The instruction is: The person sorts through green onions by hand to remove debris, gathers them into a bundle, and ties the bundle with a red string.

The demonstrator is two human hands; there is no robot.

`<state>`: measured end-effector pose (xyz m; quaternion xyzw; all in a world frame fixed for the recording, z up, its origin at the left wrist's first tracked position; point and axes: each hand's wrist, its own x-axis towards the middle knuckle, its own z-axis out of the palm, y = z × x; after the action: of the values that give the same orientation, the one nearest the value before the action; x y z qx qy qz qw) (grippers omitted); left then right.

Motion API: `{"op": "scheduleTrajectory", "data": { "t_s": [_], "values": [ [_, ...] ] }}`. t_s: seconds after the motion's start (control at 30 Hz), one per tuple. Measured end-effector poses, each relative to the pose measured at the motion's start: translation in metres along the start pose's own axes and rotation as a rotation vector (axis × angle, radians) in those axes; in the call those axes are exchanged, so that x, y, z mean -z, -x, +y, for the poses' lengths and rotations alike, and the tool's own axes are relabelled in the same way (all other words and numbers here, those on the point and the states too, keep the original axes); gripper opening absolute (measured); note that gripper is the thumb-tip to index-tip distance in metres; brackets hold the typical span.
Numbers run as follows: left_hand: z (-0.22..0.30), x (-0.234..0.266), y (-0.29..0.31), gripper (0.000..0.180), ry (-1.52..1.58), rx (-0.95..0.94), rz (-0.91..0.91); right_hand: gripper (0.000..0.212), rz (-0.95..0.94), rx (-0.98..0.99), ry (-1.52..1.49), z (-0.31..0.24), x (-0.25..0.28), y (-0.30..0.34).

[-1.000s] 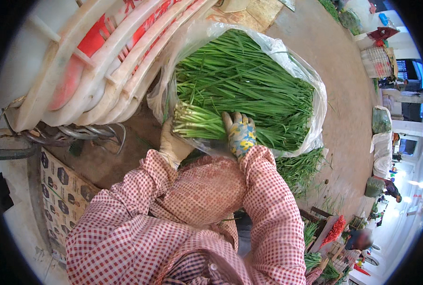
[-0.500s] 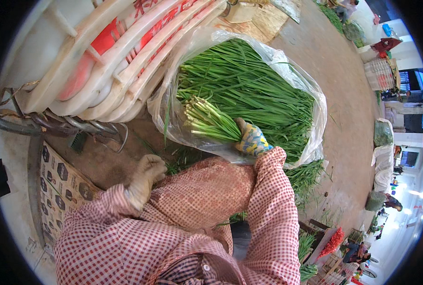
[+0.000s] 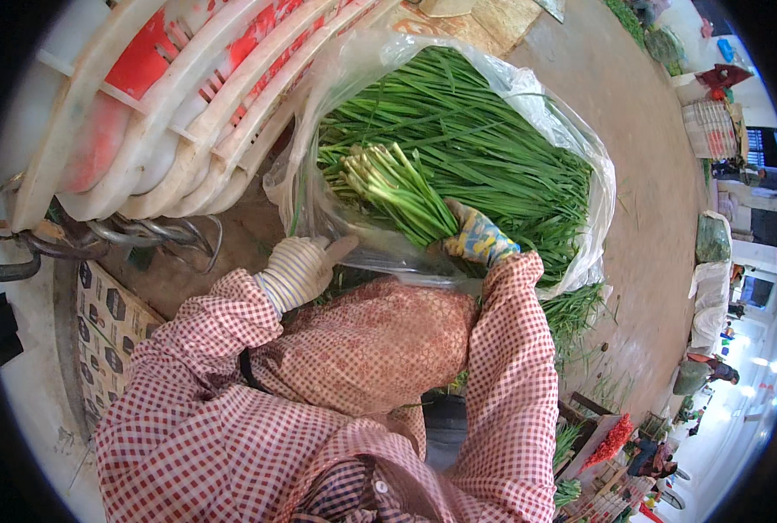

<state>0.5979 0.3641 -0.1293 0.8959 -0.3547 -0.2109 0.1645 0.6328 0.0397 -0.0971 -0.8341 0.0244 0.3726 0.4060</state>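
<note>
A large clear plastic bag (image 3: pixel 599 209) lies open in front of me, packed with long green leafy stalks (image 3: pixel 458 113) that look like garlic chives. My right hand (image 3: pixel 480 235), in a blue and yellow patterned glove, grips a bunch of chives (image 3: pixel 397 193) by its green part. The bunch's pale cut ends point to the upper left, over the bag's near left side. My left hand (image 3: pixel 301 268), in a striped whitish glove, is at the bag's near left edge, one finger stretched toward the bunch. It holds nothing that I can see; its other fingers are partly hidden.
Stacked white plastic crates (image 3: pixel 166 139) rest on a metal frame (image 3: pixel 136 231) at the left. Patterned cardboard (image 3: pixel 105 322) lies below them. Loose green leaves (image 3: pixel 572 318) spill beside the bag. Far right, people and produce stand around a hall, with a red heap (image 3: pixel 611 440) nearer.
My left hand has moved right and up to the bag's edge, and a finger has straightened out. The bunch in my right hand has tilted, its pale ends raised and turned.
</note>
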Motion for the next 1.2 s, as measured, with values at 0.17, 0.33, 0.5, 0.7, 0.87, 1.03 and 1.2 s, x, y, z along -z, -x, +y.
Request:
{"op": "scheduleTrajectory", "data": {
  "t_s": [0.17,0.33,0.5,0.7,0.87,1.03,1.2],
  "values": [
    [0.007,0.014,0.008,0.014,-0.024,-0.095,-0.041,0.067,0.048,0.033,-0.015,-0.001,-0.002,0.005],
    [0.023,0.038,0.033,0.007,0.153,-0.254,0.291,0.06,0.149,0.045,0.371,-0.021,-0.011,0.021],
    [0.026,0.047,0.04,0.013,0.213,-0.322,0.383,0.047,0.162,0.026,0.912,-0.011,-0.044,0.026],
    [0.029,0.041,0.04,0.016,0.248,-0.338,0.411,0.036,-0.026,-0.222,0.932,-0.014,-0.052,0.017],
    [0.031,0.033,0.041,0.012,0.313,-0.317,0.445,0.046,0.02,-0.175,0.832,-0.001,-0.055,0.019],
    [0.029,0.039,0.041,0.015,0.342,-0.301,0.487,0.065,-0.241,-0.245,0.643,-0.005,-0.034,0.009],
    [0.032,0.038,0.038,0.016,0.408,-0.312,0.524,0.066,-0.238,-0.236,0.567,0.009,-0.042,0.006]
  ]
}}
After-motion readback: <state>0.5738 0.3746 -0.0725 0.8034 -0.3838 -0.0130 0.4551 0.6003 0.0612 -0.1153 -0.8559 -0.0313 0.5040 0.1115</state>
